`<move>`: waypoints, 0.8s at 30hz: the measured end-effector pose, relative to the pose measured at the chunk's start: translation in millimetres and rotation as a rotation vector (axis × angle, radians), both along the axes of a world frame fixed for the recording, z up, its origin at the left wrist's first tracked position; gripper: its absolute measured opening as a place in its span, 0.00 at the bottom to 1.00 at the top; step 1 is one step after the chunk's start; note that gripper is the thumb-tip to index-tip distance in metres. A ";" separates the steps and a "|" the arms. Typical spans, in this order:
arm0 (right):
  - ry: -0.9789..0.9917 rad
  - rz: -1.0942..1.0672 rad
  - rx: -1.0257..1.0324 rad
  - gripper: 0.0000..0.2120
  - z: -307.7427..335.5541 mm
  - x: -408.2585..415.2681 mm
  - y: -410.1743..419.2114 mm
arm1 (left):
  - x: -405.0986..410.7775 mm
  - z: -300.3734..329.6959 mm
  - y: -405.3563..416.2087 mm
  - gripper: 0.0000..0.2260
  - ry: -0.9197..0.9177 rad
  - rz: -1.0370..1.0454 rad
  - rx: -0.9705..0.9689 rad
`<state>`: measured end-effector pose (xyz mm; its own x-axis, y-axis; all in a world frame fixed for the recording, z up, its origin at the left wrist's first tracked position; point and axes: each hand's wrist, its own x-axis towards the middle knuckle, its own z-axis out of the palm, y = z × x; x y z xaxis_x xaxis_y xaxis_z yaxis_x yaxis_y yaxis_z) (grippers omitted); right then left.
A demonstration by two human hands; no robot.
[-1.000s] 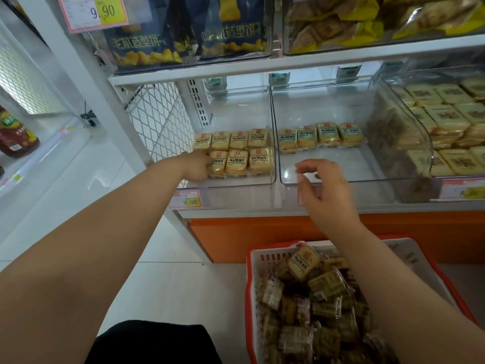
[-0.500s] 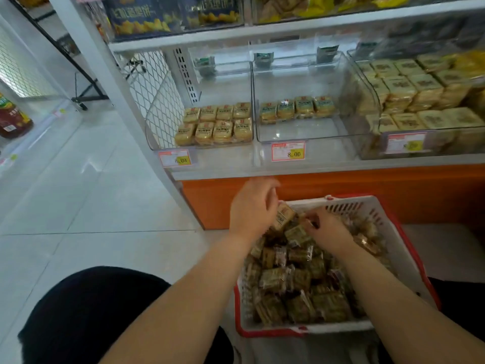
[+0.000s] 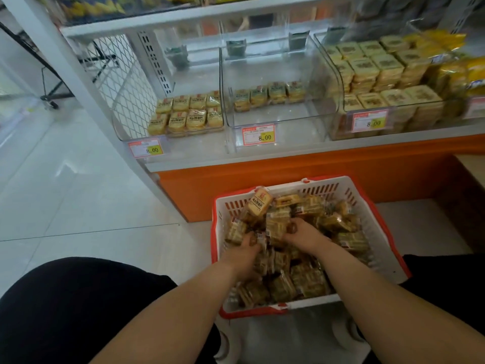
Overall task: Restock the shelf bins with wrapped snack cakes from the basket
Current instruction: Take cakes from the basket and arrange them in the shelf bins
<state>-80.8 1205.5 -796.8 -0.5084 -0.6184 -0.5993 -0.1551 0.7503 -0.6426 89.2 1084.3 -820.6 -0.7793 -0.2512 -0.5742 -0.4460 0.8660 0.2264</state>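
The shelf (image 3: 288, 156) runs across in front of me, with three clear bins side by side on it. The left bin (image 3: 173, 143) holds two short rows of snack cakes (image 3: 185, 115) on its floor. The middle bin (image 3: 278, 122) has just one row along its back and bare floor in front. The right bin (image 3: 393, 127) is stacked high already.

Below, the basket (image 3: 378, 229) sits on the floor (image 3: 78, 193) between my knees, heaped with wrapped cakes lying every which way. One cake (image 3: 259, 202) stands tilted up against the far left corner.

Both my hands are down in the heap. My left hand (image 3: 242, 252) is curled around a cake near the left wall. My right hand (image 3: 301, 236) is closed on one near the middle. The wrappers hide my fingertips, so I cannot be sure whether each hand has one cake or several.

I judge this is the gathering step. To do it well I should pinch the cakes by their flat faces, not by the crinkly seams, and lift them label up. That way they drop straight into a row. The middle bin looks like the one that needs them most.
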 end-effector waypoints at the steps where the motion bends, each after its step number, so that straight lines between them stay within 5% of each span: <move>1: 0.052 0.030 0.042 0.27 -1.2 -0.3 0.1 | -0.1 3.4 -0.4 0.40 0.002 -0.021 0.010; 8: 0.103 -0.212 -0.102 0.28 29.9 -7.7 1.4 | -15.4 89.2 -41.0 0.29 0.069 0.272 0.516; 10: 0.150 -0.247 -0.224 0.21 54.7 -8.9 -5.2 | -14.7 121.9 -45.7 0.27 0.140 0.394 0.760; 12: -0.086 -0.180 -0.311 0.13 84.4 -5.8 -10.9 | -12.7 149.1 -48.3 0.27 0.237 0.479 0.931; 15: -0.459 0.013 -0.442 0.18 122.3 1.0 -12.5 | -8.8 181.1 -56.2 0.29 0.324 0.541 1.021; 20: -0.351 0.139 -0.491 0.16 158.7 6.6 -17.8 | -1.0 221.3 -61.2 0.29 0.463 0.589 1.079; 24: -0.237 0.020 -0.601 0.14 171.9 9.5 -27.0 | 5.9 241.4 -71.0 0.27 0.569 0.581 1.056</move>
